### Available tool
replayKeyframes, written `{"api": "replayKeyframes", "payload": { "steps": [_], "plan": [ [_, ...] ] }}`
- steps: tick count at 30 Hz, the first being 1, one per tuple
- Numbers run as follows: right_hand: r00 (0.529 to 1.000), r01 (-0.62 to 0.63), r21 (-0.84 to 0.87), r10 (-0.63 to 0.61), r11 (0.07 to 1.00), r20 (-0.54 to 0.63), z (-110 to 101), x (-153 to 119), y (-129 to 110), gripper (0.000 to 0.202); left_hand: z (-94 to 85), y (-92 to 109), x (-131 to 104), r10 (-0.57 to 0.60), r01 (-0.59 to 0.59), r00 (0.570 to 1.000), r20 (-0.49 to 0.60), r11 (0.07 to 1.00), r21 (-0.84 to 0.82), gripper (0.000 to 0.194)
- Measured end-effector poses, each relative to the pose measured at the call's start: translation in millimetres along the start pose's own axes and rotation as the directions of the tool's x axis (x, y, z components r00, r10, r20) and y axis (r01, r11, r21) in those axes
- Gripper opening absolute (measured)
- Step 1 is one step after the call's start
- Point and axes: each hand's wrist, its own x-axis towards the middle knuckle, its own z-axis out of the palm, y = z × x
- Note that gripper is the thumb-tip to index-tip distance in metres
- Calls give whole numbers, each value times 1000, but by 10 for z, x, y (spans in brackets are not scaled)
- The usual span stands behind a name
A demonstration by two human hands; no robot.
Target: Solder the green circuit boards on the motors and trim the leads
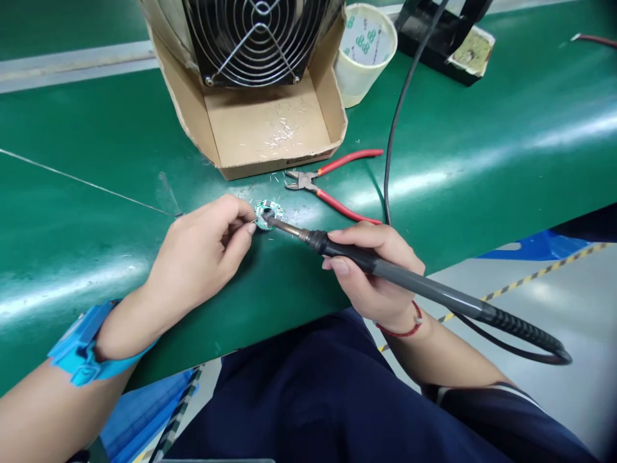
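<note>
A small ring-shaped green circuit board (275, 208) lies on the green bench top. My right hand (373, 260) grips a soldering iron (409, 278) like a pen, its tip touching or just over the board. At the board's left edge, my left hand (205, 247) is closed in a pinch, with a short end of solder wire (252, 222) showing at the fingertips. A thin line of wire (87, 182) runs in from the left toward that hand. Red-handled cutting pliers (304, 181) rest just beyond the board, jaws toward the left.
A cardboard box (270, 116) holds a black fan (255, 38) and scattered clipped leads (283, 133). Beside it stand a roll of tape (354, 77) and a soldering iron stand with a sponge (472, 54). The iron's black cord (398, 116) crosses the bench (482, 161).
</note>
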Motion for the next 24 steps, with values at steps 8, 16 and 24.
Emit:
{"api": "replayKeyframes", "payload": {
  "steps": [8,16,24],
  "plan": [
    [1000,-25,5,25,1000,13,-61,64,60,20,30,-82,13,4,-2,997,74,1000,-26,35],
    [996,-84,13,84,996,-17,-66,167,51,13,57,-89,23,-21,24,998,61,998,-58,36],
    [991,-136,-32,136,990,0,-121,204,-45,8,57,-95,24,-14,18,998,56,997,-72,34]
  ]
}}
